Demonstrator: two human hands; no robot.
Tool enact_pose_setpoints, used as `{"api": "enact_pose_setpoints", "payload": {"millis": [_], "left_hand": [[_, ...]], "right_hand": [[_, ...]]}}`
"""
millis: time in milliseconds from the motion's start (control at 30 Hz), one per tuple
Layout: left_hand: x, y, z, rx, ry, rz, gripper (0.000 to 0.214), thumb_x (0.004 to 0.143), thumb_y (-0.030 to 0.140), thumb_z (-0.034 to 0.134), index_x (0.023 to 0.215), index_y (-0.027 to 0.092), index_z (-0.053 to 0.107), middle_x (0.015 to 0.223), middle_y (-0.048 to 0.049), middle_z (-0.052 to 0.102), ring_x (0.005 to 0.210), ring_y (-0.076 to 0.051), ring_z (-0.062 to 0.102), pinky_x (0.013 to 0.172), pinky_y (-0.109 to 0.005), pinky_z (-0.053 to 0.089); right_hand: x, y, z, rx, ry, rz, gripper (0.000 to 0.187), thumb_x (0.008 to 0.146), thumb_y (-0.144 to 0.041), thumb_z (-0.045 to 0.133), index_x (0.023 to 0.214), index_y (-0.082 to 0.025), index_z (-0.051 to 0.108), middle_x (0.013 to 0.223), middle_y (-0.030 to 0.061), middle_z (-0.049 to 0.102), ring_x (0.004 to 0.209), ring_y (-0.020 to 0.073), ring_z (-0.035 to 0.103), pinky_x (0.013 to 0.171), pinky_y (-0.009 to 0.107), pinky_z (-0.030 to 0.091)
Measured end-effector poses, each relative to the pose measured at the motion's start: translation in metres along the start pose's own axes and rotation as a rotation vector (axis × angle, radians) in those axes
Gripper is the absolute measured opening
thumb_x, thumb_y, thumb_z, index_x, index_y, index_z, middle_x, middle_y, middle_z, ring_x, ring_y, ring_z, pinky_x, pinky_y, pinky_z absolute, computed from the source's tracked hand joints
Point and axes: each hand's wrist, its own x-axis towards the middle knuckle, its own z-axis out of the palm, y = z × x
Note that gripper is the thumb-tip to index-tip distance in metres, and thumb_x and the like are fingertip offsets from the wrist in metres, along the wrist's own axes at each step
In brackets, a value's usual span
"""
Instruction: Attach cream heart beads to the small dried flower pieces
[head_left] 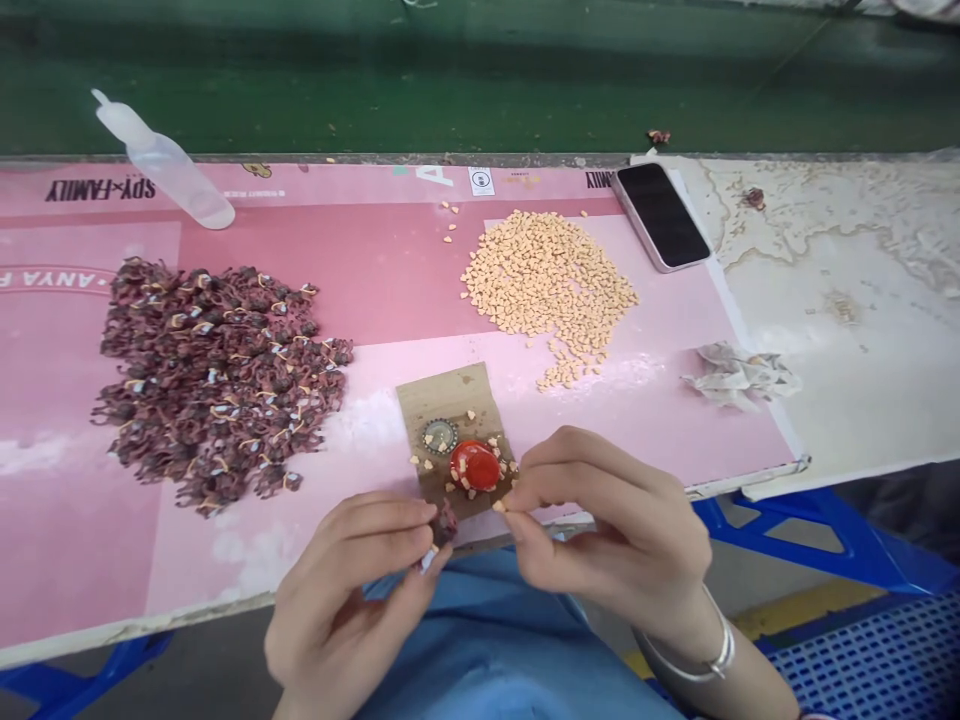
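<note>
My left hand (352, 590) is closed, its fingertips pinching a small dark maroon figure (445, 522) with a whitish part near the thumb. Between the thumb and fingers of my right hand (615, 520) is a tiny beige piece (499, 507), held a little to the right of the figure and apart from it. Just beyond both hands lies a piece of brown cardboard (444, 388). On it sit a red cap-like dish (480, 468) and a metal bottle cap (439, 436), with several loose beige pieces around them.
A heap of similar maroon figures (217, 385) lies at left, and a pile of beige pieces (547, 280) at centre back. A translucent squeeze bottle (176, 170) lies back left. A phone (664, 217) and crumpled tissue (746, 378) are at right. The table's front edge runs beneath my hands.
</note>
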Motion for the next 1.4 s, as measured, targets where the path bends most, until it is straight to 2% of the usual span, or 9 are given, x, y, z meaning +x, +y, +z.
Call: {"api": "enact_pose_setpoints", "payload": {"millis": [333, 567, 733, 900, 1000, 1067, 1133, 1233, 1400], "left_hand": [[0.010, -0.001, 0.002, 0.125, -0.059, 0.135, 0.008, 0.102, 0.013, 0.071, 0.096, 0.019, 0.070, 0.091, -0.0017, 0.081, 0.085, -0.015, 0.080, 0.078, -0.029, 0.070], [0.009, 0.002, 0.002, 0.257, -0.057, 0.178, 0.011, 0.099, 0.007, 0.070, 0.098, 0.018, 0.070, 0.096, -0.0020, 0.082, 0.090, -0.015, 0.081, 0.080, -0.025, 0.069], [0.021, 0.007, -0.008, 0.265, -0.094, 0.177, 0.011, 0.099, 0.011, 0.072, 0.105, 0.020, 0.074, 0.102, -0.0041, 0.084, 0.096, -0.016, 0.082, 0.086, -0.025, 0.070], [0.049, -0.001, -0.039, 0.234, -0.272, 0.118, 0.015, 0.098, 0.020, 0.075, 0.109, 0.029, 0.079, 0.105, 0.0004, 0.086, 0.091, -0.017, 0.082, 0.086, -0.026, 0.069], [0.077, -0.018, -0.051, 0.339, -0.113, 0.072, 0.016, 0.091, 0.030, 0.083, 0.107, 0.032, 0.083, 0.104, 0.0015, 0.086, 0.090, -0.021, 0.080, 0.090, -0.033, 0.065], [0.108, -0.030, -0.054, 0.457, 0.036, -0.067, 0.024, 0.087, 0.045, 0.087, 0.105, 0.029, 0.084, 0.104, -0.0011, 0.085, 0.094, -0.025, 0.079, 0.095, -0.039, 0.062], [0.149, -0.042, -0.051, 0.576, 0.064, -0.239, 0.036, 0.081, 0.056, 0.085, 0.098, 0.025, 0.084, 0.102, -0.0027, 0.084, 0.099, -0.027, 0.077, 0.101, -0.044, 0.060], [0.219, -0.062, -0.038, 0.686, -0.001, -0.323, 0.036, 0.077, 0.051, 0.084, 0.091, 0.018, 0.081, 0.092, 0.0017, 0.081, 0.098, -0.023, 0.077, 0.109, -0.047, 0.059], [0.313, -0.099, -0.001, 0.689, -0.063, -0.394, 0.054, 0.091, 0.060, 0.076, 0.109, 0.009, 0.078, 0.089, 0.0033, 0.074, 0.103, -0.023, 0.077, 0.109, -0.046, 0.059]], "right_hand": [[0.001, -0.003, 0.014, 0.140, -0.031, 0.044, 0.021, 0.091, -0.003, 0.067, 0.090, -0.023, 0.066, 0.079, 0.0001, 0.077, 0.075, 0.0148, 0.076, 0.067, 0.023, 0.067], [-0.009, -0.017, 0.015, -0.202, -0.029, -0.072, 0.013, 0.101, -0.007, 0.065, 0.101, -0.017, 0.074, 0.086, 0.0054, 0.082, 0.073, 0.0159, 0.077, 0.074, 0.026, 0.069], [-0.016, -0.027, 0.013, -0.283, -0.027, -0.125, 0.028, 0.098, -0.004, 0.062, 0.121, -0.013, 0.076, 0.094, 0.0076, 0.086, 0.083, 0.0191, 0.082, 0.078, 0.028, 0.072], [0.006, 0.035, -0.020, -0.193, -0.046, -0.112, 0.038, 0.107, -0.018, 0.060, 0.144, -0.018, 0.066, 0.127, 0.0119, 0.082, 0.120, 0.0212, 0.078, 0.102, 0.034, 0.069], [0.034, 0.108, -0.044, -0.413, -0.129, -0.002, 0.053, 0.114, -0.034, 0.054, 0.165, -0.022, 0.050, 0.165, 0.0156, 0.060, 0.158, 0.0353, 0.052, 0.129, 0.062, 0.048], [0.051, 0.152, -0.051, -0.474, -0.307, 0.078, 0.063, 0.116, -0.048, 0.049, 0.171, -0.018, 0.043, 0.174, 0.0163, 0.049, 0.167, 0.0379, 0.036, 0.136, 0.065, 0.037], [0.060, 0.176, -0.051, -0.478, -0.430, 0.068, 0.066, 0.117, -0.053, 0.041, 0.172, -0.016, 0.040, 0.178, 0.0152, 0.042, 0.169, 0.0354, 0.033, 0.138, 0.061, 0.032], [0.051, 0.179, -0.045, -0.470, -0.463, 0.015, 0.071, 0.116, -0.059, 0.041, 0.171, -0.014, 0.042, 0.179, 0.0150, 0.039, 0.169, 0.0326, 0.033, 0.140, 0.055, 0.029], [-0.006, 0.146, -0.038, -0.490, -0.436, -0.067, 0.079, 0.113, -0.065, 0.046, 0.171, -0.011, 0.041, 0.176, 0.0200, 0.041, 0.167, 0.0341, 0.037, 0.137, 0.058, 0.035]]}}
